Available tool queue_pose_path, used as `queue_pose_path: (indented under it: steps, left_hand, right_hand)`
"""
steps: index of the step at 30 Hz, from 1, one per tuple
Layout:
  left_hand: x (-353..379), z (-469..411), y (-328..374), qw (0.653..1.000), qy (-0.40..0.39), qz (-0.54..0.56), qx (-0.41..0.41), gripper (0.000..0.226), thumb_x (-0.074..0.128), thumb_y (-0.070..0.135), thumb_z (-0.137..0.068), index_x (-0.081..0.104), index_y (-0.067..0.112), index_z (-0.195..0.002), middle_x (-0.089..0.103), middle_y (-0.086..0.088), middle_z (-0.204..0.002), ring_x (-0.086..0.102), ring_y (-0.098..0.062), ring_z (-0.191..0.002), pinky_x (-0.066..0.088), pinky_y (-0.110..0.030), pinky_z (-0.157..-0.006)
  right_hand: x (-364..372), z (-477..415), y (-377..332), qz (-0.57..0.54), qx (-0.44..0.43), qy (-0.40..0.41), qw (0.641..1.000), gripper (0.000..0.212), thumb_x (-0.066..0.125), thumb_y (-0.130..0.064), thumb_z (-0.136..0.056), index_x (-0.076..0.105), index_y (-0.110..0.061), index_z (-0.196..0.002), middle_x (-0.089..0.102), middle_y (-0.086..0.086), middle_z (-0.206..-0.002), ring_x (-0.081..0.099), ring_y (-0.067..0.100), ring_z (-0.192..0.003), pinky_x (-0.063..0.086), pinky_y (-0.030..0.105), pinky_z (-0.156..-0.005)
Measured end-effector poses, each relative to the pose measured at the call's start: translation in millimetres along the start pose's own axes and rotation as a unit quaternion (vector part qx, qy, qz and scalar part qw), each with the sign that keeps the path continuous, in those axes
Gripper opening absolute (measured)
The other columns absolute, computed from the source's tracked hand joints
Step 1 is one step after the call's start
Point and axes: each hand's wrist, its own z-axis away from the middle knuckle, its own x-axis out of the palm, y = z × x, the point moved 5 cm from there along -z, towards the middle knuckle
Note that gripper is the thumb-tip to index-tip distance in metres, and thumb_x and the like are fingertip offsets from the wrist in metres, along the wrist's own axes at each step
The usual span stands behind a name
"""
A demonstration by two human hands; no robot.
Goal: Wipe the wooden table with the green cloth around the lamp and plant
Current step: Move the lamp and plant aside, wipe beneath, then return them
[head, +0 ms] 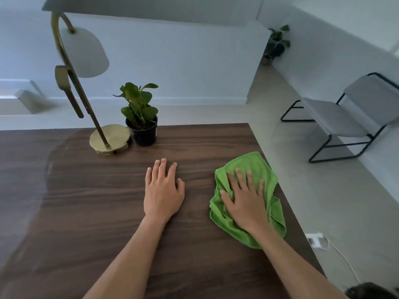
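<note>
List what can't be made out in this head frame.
- Table under the green cloth: hidden by the cloth and right hand.
- Wooden table left and near sides: cut off by the frame.
- Lamp arm: motion-blurred.
- Plant pot's back: hidden by the pot itself.
- Left hand palm: faces down, unseen.

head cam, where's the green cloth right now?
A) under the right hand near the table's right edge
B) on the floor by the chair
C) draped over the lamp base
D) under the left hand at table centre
A: the right hand lies flat on the green cloth near the right edge of the wooden table; the left hand rests on bare wood.
</note>
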Motion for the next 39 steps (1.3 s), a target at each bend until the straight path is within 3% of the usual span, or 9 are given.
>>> queue_pose_path:
  steps: [3, 6, 11, 15, 31, 36, 39]
  left_hand:
    - [-1, 5, -1, 1.000, -0.014, 0.005, 0.018, 0.056, 0.037, 0.041, -0.097, 0.034, 0.020, -0.149, 0.023, -0.009, -0.159, 0.011, -0.024, -0.149, 0.006, -0.041, -0.122]
    - [0, 9, -3, 0.998, -0.041, -0.006, 0.039, 0.061, 0.032, 0.046, -0.097, 0.026, 0.020, -0.152, 0.015, -0.008, -0.162, 0.005, -0.023, -0.150, 0.004, -0.042, -0.122]
    - [1, 43, -6, 0.994, -0.068, -0.037, 0.073, 0.065, 0.021, 0.053, -0.099, 0.011, 0.021, -0.155, 0.003, -0.003, -0.163, -0.005, -0.019, -0.150, -0.003, -0.040, -0.122]
    - [-3, 72, -9, 0.994, -0.058, -0.052, 0.075, 0.068, 0.018, 0.055, -0.096, 0.013, 0.022, -0.155, 0.005, 0.000, -0.163, -0.003, -0.018, -0.150, -0.002, -0.039, -0.122]
    - [-9, 156, 26, 0.996, -0.081, -0.044, 0.000, 0.068, 0.021, 0.053, -0.099, 0.006, 0.019, -0.155, -0.003, -0.003, -0.163, -0.011, -0.022, -0.149, -0.005, -0.043, -0.121]
    - [-14, 199, 27, 0.997, -0.076, -0.024, 0.023, 0.063, 0.023, 0.049, -0.100, 0.011, 0.022, -0.155, 0.001, 0.001, -0.163, -0.007, -0.018, -0.150, -0.004, -0.039, -0.121]
    - [-22, 221, 25, 0.997, -0.069, -0.011, 0.029, 0.071, 0.008, 0.056, -0.091, 0.017, 0.024, -0.154, 0.007, 0.004, -0.163, -0.003, -0.015, -0.150, -0.004, -0.035, -0.121]
  right_hand:
    - [5, 73, 2, 0.010, -0.044, -0.010, 0.999, 0.069, 0.011, -0.068, -0.092, 0.007, -0.040, -0.154, -0.003, -0.009, -0.163, -0.013, 0.022, -0.150, -0.011, 0.051, -0.119]
    - [1, 67, 22, 0.035, -0.075, -0.039, 0.996, 0.072, 0.011, -0.074, -0.087, 0.005, -0.046, -0.153, -0.002, -0.012, -0.164, -0.015, 0.020, -0.150, -0.009, 0.054, -0.119]
    - [-6, -13, 44, 0.008, 0.100, -0.027, 0.995, 0.067, 0.013, -0.068, -0.092, 0.005, -0.043, -0.153, -0.004, -0.008, -0.165, -0.010, 0.028, -0.151, -0.009, 0.063, -0.116]
    - [1, 4, 22, -0.019, 0.157, -0.010, 0.987, 0.067, 0.011, -0.063, -0.095, 0.006, -0.035, -0.155, -0.004, -0.002, -0.165, -0.011, 0.032, -0.150, -0.008, 0.067, -0.114]
    - [13, 202, 4, -0.017, 0.010, 0.021, 1.000, 0.068, 0.010, -0.068, -0.092, 0.012, -0.039, -0.154, 0.002, -0.007, -0.165, -0.010, 0.021, -0.151, -0.012, 0.052, -0.119]
    - [11, 215, 27, -0.023, 0.072, 0.021, 0.997, 0.071, 0.005, -0.070, -0.089, 0.012, -0.040, -0.154, 0.002, -0.006, -0.165, -0.008, 0.024, -0.151, -0.010, 0.055, -0.119]
    - [12, 222, 16, -0.026, 0.115, 0.015, 0.993, 0.079, -0.005, -0.068, -0.083, 0.008, -0.037, -0.155, -0.001, -0.002, -0.165, -0.009, 0.030, -0.151, -0.010, 0.061, -0.116]
